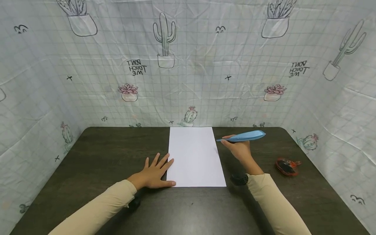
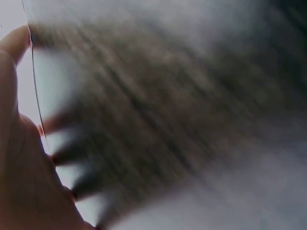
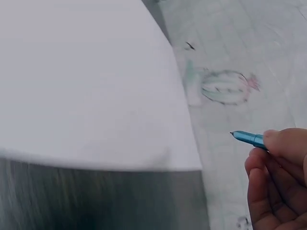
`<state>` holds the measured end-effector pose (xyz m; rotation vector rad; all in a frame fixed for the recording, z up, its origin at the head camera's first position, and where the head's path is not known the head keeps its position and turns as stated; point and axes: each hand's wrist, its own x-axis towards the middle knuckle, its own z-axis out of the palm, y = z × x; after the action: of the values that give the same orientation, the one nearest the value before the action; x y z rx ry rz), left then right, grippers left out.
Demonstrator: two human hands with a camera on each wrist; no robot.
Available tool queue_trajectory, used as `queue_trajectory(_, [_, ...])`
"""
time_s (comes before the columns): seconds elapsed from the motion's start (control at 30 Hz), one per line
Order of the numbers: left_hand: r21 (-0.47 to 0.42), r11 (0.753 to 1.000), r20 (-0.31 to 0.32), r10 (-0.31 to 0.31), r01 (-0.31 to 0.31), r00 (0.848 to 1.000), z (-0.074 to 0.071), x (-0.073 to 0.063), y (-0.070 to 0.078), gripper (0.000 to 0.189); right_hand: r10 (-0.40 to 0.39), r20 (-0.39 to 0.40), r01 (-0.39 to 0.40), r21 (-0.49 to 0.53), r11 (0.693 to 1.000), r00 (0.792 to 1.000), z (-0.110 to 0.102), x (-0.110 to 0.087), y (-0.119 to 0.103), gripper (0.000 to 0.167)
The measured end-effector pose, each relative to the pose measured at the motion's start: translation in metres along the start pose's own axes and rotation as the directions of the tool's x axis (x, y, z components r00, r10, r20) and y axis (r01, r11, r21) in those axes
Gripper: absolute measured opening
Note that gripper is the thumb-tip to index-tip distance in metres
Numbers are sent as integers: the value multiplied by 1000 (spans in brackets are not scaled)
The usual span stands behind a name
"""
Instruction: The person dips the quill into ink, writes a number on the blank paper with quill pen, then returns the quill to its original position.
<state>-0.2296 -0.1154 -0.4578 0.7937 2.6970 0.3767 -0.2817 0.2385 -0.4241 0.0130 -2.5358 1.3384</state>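
- At centre right of the frame, a blue pen (image 1: pixel 246 135) is held in a person's right hand (image 1: pixel 241 151), its narrow end toward the right edge of a sheet of paper (image 1: pixel 195 156); the right wrist view shows its fine tip clear of the sheet.
- The right hand pinches the pen between thumb and fingers close behind the tip, the wide, leaf-shaped end reaching out past the hand.
- Just left of centre, the left hand (image 1: pixel 152 176) lies flat with fingers spread, grasping nothing, its thumb and a fingertip resting on the lower left of the sheet.
- The pen looks light and stiff, likely plastic, its smooth barrel perhaps a little slippery; the slim part just behind the tip appears the best place for a grip, the broad end likely making it tail-heavy.
- The paper, which looks blank, should prove thin, bendable and easily creased, apt to slide on the dark tabletop (image 1: pixel 126 140) unless pressed near an edge.
- At upper left and upper right, reversed lettering on the cactus-print cloth (image 1: pixel 199 42) seems to read "DON'T TOUCH ME".
- No brand or label can be read on the pen, nor on the red object (image 1: pixel 288 166) with a dark middle at lower right, whose nature is unclear.
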Motion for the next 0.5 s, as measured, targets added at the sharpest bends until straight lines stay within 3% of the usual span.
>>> queue_trajectory(0.5, [22, 1000, 8, -5, 5, 1000, 0, 0, 0, 91, 38, -17, -38, 31, 999, 999, 69, 9, -18, 18])
